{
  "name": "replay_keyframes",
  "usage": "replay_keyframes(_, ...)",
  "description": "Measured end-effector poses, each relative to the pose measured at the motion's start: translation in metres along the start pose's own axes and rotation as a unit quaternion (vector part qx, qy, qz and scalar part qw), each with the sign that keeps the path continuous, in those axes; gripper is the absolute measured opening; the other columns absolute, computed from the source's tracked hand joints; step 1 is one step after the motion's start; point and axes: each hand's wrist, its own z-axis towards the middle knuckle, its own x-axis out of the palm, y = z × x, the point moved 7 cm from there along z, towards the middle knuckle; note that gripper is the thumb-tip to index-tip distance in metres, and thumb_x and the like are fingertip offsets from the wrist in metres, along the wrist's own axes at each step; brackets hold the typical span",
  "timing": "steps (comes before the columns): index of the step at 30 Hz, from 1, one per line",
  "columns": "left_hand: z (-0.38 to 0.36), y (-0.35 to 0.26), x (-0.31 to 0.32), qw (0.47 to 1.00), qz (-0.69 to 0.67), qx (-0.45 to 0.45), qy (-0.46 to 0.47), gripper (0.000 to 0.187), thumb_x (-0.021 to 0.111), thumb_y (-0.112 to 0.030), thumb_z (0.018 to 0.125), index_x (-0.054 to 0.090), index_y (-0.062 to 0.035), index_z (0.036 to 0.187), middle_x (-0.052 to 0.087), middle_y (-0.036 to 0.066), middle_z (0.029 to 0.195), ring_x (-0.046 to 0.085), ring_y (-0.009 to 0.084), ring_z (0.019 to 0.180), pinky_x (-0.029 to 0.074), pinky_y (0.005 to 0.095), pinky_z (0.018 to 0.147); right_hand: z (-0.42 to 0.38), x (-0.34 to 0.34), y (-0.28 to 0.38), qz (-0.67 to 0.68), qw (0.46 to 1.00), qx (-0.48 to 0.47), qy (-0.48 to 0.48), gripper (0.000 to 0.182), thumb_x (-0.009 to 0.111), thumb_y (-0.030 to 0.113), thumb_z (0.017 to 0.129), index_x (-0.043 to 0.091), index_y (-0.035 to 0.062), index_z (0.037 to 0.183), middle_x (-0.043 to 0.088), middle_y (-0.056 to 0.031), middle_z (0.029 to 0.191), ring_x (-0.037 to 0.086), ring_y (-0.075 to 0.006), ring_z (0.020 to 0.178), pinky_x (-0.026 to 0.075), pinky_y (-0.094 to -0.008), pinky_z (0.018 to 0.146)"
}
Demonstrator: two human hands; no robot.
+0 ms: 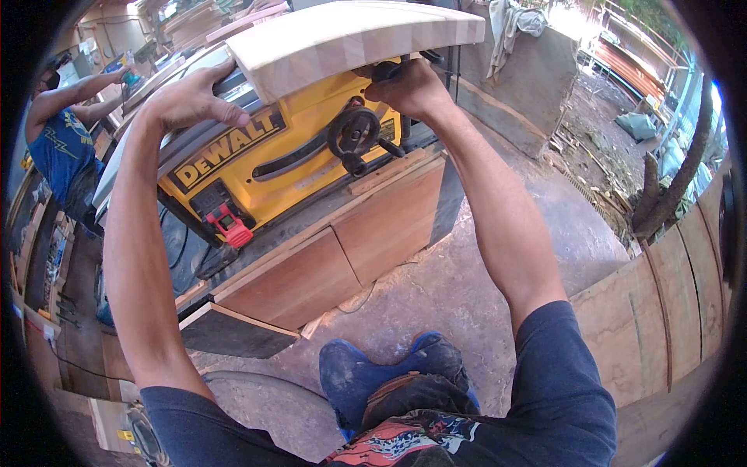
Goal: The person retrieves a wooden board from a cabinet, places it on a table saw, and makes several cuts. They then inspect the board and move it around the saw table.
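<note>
A thick pale wooden board (366,43) made of joined strips lies on top of a yellow DeWalt table saw (299,175). My left hand (191,101) rests at the saw's front rail, beside the board's left end. Its thumb is stretched out and its fingers reach over the rail, partly hidden. Under the board's right part, my right hand (408,87) is closed around a black knob (384,71); the fingertips are hidden. Below it on the saw's front is a black handwheel (354,132). A red switch paddle (229,226) sits at the lower left.
The saw stands on a wooden cabinet (311,272). At far left, another person (66,144) in a blue top holds a tool. A hose (264,379) runs over the concrete floor near my feet. Wooden panels (661,303) stand at right, and a cloth (513,31) hangs behind.
</note>
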Motion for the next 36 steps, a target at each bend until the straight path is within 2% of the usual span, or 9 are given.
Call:
replay_keyframes(7,-0.001,-0.003,0.001,1.000,-0.003,0.005,0.006,0.115,0.092,-0.045,0.049,0.048,0.0026,0.145,0.054,0.026,0.142,0.046,0.0386,0.137,0.031,0.0423,0.118,-0.001,-0.001,0.005,-0.008,1.000,-0.013,0.009,0.055,0.078,0.040,0.075,0.071,0.0109,0.121,0.073,-0.0136,0.114,0.069,-0.0254,0.107,0.055,-0.0332,0.096)
replay_keyframes(10,-0.002,-0.003,-0.001,1.000,-0.008,0.005,-0.016,0.129,0.095,-0.039,0.046,0.035,0.0047,0.152,0.057,0.029,0.138,0.057,0.0369,0.127,0.037,0.0357,0.114,-0.004,-0.002,0.006,-0.002,1.000,-0.015,0.007,0.055,0.078,0.040,0.075,0.071,0.0104,0.121,0.073,-0.0137,0.115,0.069,-0.0259,0.107,0.055,-0.0333,0.095)
replay_keyframes(12,-0.004,-0.005,0.000,1.000,-0.022,-0.004,-0.007,0.118,0.091,-0.045,0.046,0.049,0.0020,0.145,0.055,0.025,0.141,0.047,0.0384,0.137,0.031,0.0421,0.118,-0.003,-0.003,0.006,0.014,1.000,-0.021,0.005,0.056,0.078,0.041,0.075,0.071,0.0098,0.121,0.073,-0.0140,0.115,0.069,-0.0262,0.107,0.055,-0.0333,0.095)
replay_keyframes(16,-0.002,0.002,-0.001,0.999,0.001,-0.002,-0.032,0.117,0.091,-0.044,0.045,0.049,0.0014,0.145,0.056,0.025,0.140,0.049,0.0377,0.135,0.032,0.0417,0.117,-0.002,-0.002,0.005,-0.017,1.000,-0.001,0.021,0.057,0.078,0.042,0.075,0.071,0.0096,0.121,0.072,-0.0150,0.117,0.069,-0.0270,0.107,0.055,-0.0339,0.094)
replay_keyframes(18,0.001,-0.002,0.000,1.000,0.006,0.028,-0.009,0.124,0.092,-0.040,0.049,0.038,0.0041,0.151,0.059,0.028,0.135,0.059,0.0364,0.125,0.040,0.0359,0.111,-0.003,-0.004,0.008,-0.032,0.999,-0.006,0.019,0.057,0.078,0.042,0.075,0.071,0.0098,0.122,0.072,-0.0154,0.117,0.069,-0.0271,0.107,0.055,-0.0340,0.093)
replay_keyframes(20,0.001,-0.004,-0.002,0.999,0.023,0.038,-0.006,0.122,0.092,-0.040,0.051,0.038,0.0044,0.151,0.060,0.027,0.134,0.059,0.0356,0.124,0.041,0.0353,0.111,-0.010,-0.012,0.024,0.002,0.997,-0.069,-0.035,0.042,0.078,0.015,0.074,0.073,0.0065,0.115,0.075,-0.0114,0.100,0.070,-0.0171,0.088,0.057,-0.0319,0.079)
replay_keyframes(29,-0.001,-0.008,-0.001,0.999,0.013,0.050,0.003,0.119,0.092,-0.039,0.053,0.040,0.0046,0.150,0.061,0.026,0.133,0.061,0.0344,0.122,0.042,0.0349,0.109,-0.023,-0.027,0.038,0.050,0.998,0.026,0.006,0.042,0.077,0.020,0.072,0.070,-0.0016,0.107,0.070,-0.0101,0.079,0.061,-0.0124,0.057,0.049,-0.0299,0.048)
replay_keyframes(32,-0.001,-0.006,0.000,0.999,0.005,0.033,0.001,0.121,0.093,-0.038,0.050,0.039,0.0049,0.150,0.060,0.027,0.134,0.060,0.0348,0.123,0.041,0.0353,0.111,-0.022,-0.026,0.044,0.015,0.999,-0.045,-0.018,0.040,0.076,0.020,0.073,0.070,-0.0021,0.106,0.069,-0.0099,0.078,0.060,-0.0128,0.057,0.049,-0.0297,0.047)
replay_keyframes(36,0.000,-0.004,0.000,1.000,-0.010,0.022,-0.001,0.125,0.094,-0.037,0.047,0.038,0.0047,0.151,0.059,0.027,0.135,0.059,0.0350,0.124,0.038,0.0362,0.114,-0.018,-0.021,0.035,-0.021,0.999,0.007,0.028,0.041,0.076,0.019,0.073,0.071,-0.0002,0.108,0.071,-0.0103,0.084,0.064,-0.0134,0.066,0.054,-0.0300,0.058)
